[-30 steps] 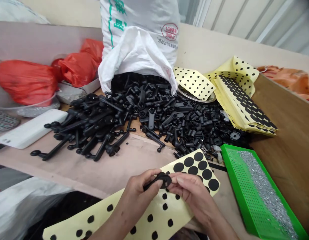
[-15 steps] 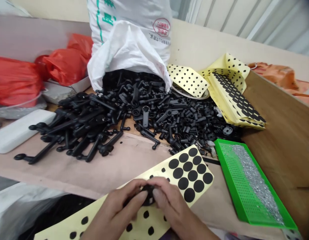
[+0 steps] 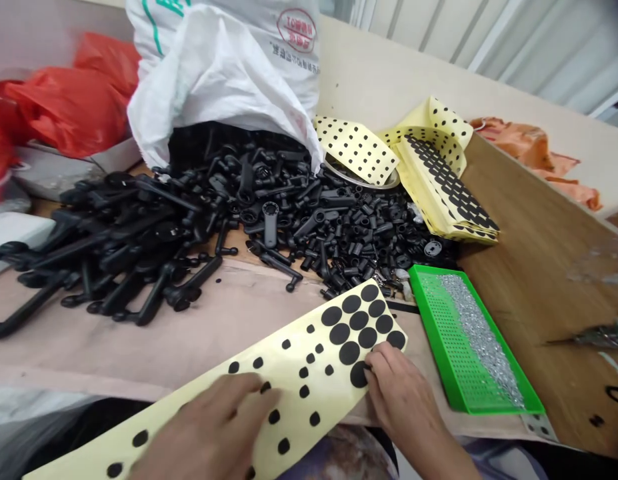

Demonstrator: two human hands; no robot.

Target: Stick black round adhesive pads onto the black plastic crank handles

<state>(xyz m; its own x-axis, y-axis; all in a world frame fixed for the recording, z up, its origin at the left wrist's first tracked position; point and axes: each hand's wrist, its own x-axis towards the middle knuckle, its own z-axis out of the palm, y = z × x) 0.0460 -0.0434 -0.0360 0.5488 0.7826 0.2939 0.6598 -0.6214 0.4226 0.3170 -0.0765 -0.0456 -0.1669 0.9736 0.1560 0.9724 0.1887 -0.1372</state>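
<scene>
A long yellow backing sheet (image 3: 329, 400) lies across the near edge of the bench, printed with black adhesive dots, large ones at its far end and small ones nearer me. My left hand (image 3: 209, 420) rests flat on the sheet's near part, holding nothing. My right hand (image 3: 399, 393) lies at the sheet's right edge, its fingertips against a large black round sticker (image 3: 359, 375). Whether those fingers pinch the sticker is hidden. No black plastic part shows in either hand.
A heap of black plastic handles and small parts (image 3: 269, 227) spills from a white woven sack (image 3: 213, 73). To the right stands a green perforated tray (image 3: 469, 340) holding silver bits. More yellow dotted sheets (image 3: 433, 180) lie behind it, beside a wooden board (image 3: 549, 293).
My hands have moved apart and now lie on the sheet. The black part they held together no longer shows. The whole scene has shifted up and left in view.
</scene>
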